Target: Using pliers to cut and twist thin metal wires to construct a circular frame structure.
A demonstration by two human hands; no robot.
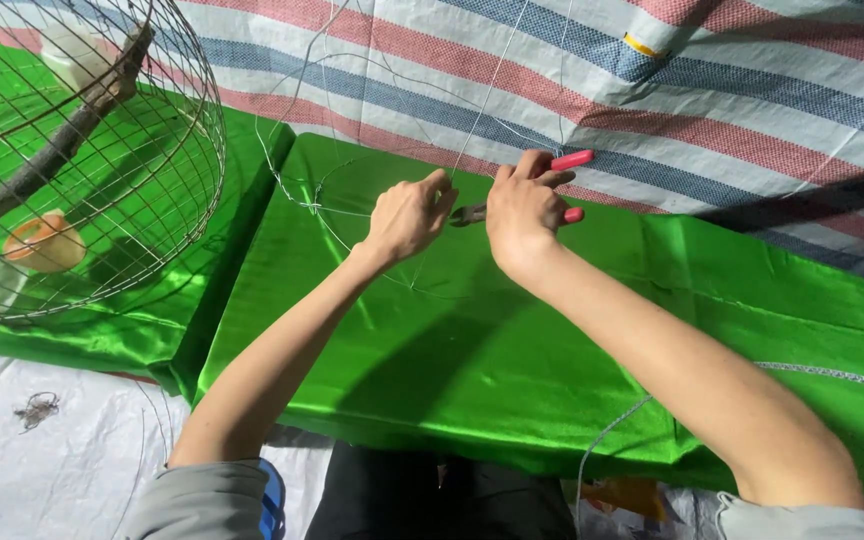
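My right hand (522,212) gripped red-handled pliers (552,190); my left hand (407,215) pinched thin wire (352,213) near the green cloth's (472,350) far edge. A round wire cage (82,160) stood at its left corner; a small yellow label (640,46) lay on the striped tarp (732,90).

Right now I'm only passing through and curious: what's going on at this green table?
A person is working thin wire over a table covered in shiny green cloth. The right hand grips red-handled pliers, whose nose points at the wire pinched in the left hand. Loops and strands of the wire spread across the cloth toward the striped tarp behind. At the left stands a round wire cage with a branch perch inside.
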